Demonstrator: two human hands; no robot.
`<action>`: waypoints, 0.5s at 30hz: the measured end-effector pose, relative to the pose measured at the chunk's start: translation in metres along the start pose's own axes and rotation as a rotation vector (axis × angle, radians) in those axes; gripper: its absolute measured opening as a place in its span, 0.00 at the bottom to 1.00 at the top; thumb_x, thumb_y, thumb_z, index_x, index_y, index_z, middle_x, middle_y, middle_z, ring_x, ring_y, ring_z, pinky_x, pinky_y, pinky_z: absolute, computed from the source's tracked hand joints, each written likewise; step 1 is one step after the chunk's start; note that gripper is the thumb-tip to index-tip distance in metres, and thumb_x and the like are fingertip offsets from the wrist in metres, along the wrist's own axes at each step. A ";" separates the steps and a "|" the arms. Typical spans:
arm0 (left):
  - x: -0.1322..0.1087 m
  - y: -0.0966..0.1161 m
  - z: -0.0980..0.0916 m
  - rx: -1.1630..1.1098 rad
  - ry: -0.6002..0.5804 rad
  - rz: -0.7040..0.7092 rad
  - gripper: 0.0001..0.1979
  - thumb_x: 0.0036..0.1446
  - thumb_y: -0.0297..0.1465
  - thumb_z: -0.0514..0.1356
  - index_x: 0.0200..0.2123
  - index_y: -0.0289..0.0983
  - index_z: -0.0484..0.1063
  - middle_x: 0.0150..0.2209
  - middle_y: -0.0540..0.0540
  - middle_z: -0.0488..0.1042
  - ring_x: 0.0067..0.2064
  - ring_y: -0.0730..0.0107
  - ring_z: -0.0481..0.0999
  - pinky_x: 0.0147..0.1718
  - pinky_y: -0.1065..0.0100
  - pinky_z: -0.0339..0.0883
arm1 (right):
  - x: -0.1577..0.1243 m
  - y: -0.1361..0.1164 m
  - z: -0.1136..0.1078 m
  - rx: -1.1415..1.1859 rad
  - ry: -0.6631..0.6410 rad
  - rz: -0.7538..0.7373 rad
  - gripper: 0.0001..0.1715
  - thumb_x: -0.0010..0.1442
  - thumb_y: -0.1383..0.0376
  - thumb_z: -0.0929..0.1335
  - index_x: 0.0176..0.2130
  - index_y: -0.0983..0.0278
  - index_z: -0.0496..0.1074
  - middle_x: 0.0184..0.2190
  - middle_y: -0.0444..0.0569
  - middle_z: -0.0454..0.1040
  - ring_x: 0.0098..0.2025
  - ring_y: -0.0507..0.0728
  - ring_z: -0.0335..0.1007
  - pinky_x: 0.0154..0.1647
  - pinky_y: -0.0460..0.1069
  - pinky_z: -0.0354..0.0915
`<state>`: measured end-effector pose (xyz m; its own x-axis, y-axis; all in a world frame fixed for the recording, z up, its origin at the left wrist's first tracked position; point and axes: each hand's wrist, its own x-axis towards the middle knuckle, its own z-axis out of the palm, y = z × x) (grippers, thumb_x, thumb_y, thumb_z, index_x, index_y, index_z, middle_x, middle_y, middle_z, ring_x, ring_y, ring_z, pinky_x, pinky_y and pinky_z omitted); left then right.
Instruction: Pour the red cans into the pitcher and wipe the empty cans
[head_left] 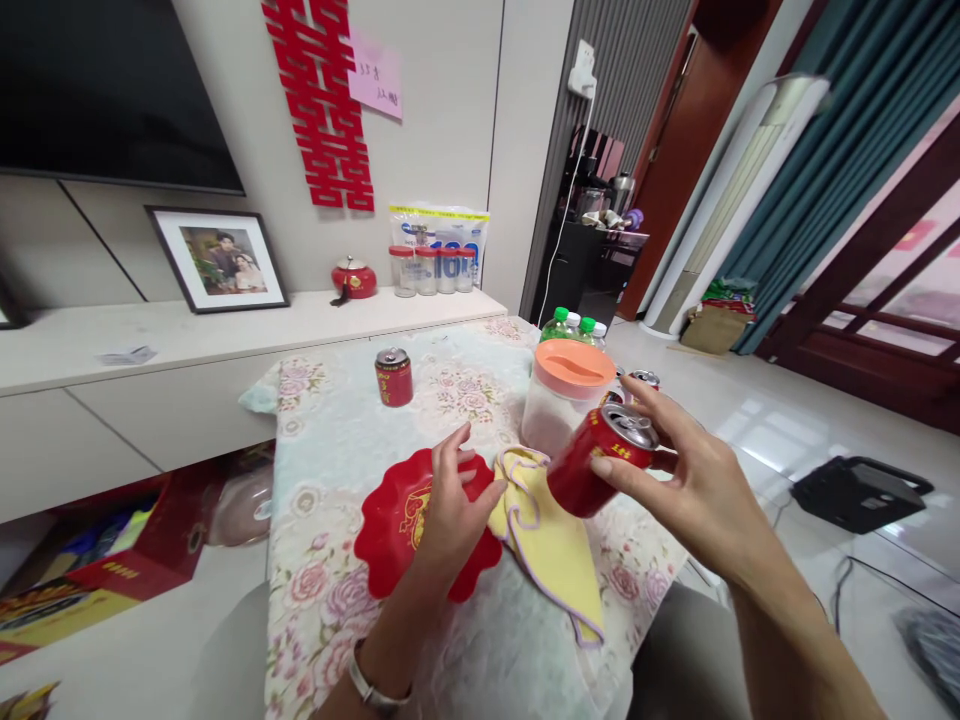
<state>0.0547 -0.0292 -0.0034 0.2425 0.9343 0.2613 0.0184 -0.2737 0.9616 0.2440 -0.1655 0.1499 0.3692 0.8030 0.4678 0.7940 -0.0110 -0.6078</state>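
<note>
My right hand point(686, 470) grips a red drink can point(591, 462), tilted, with its silver top towards the upper right. The can hangs over the edge of a yellow cloth point(559, 560) with purple trim. My left hand point(457, 505) is above a red scalloped plate point(386, 510) with gold print, its fingers extended and holding nothing; whether it touches the plate I cannot tell. A second red can point(394, 378) stands upright farther back on the flowered tablecloth point(330, 470). Behind the held can is a clear canister point(541, 405) with an orange lid.
Green- and white-capped bottles point(574, 325) and more cans point(643, 380) stand behind the canister. Beyond the table, a white cabinet point(315, 320) carries a framed photo point(217, 260), a red pot point(354, 280) and red-lidded jars point(426, 272). A black case point(859, 492) lies on the floor at right.
</note>
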 end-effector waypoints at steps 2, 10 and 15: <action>0.001 0.001 -0.001 -0.001 0.020 -0.053 0.36 0.53 0.40 0.67 0.65 0.42 0.63 0.62 0.37 0.66 0.55 0.55 0.76 0.52 0.52 0.78 | -0.005 0.014 -0.012 -0.008 -0.003 0.062 0.50 0.55 0.43 0.77 0.70 0.55 0.67 0.59 0.56 0.80 0.49 0.68 0.83 0.45 0.61 0.80; 0.001 0.000 -0.001 0.011 0.050 -0.032 0.29 0.53 0.39 0.65 0.59 0.41 0.70 0.57 0.39 0.70 0.52 0.58 0.79 0.49 0.55 0.80 | 0.000 0.093 -0.026 -0.339 0.083 0.307 0.48 0.55 0.43 0.73 0.68 0.60 0.70 0.59 0.56 0.80 0.57 0.72 0.78 0.57 0.63 0.72; 0.003 -0.005 0.000 0.025 0.081 -0.017 0.26 0.52 0.38 0.65 0.56 0.43 0.73 0.55 0.41 0.71 0.50 0.57 0.81 0.48 0.56 0.81 | 0.024 0.136 -0.006 -0.533 0.040 0.421 0.48 0.58 0.47 0.71 0.69 0.65 0.67 0.57 0.63 0.79 0.58 0.73 0.77 0.53 0.61 0.71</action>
<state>0.0551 -0.0248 -0.0077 0.1623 0.9541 0.2517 0.0460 -0.2622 0.9639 0.3640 -0.1510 0.0822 0.7083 0.6435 0.2901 0.7045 -0.6181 -0.3489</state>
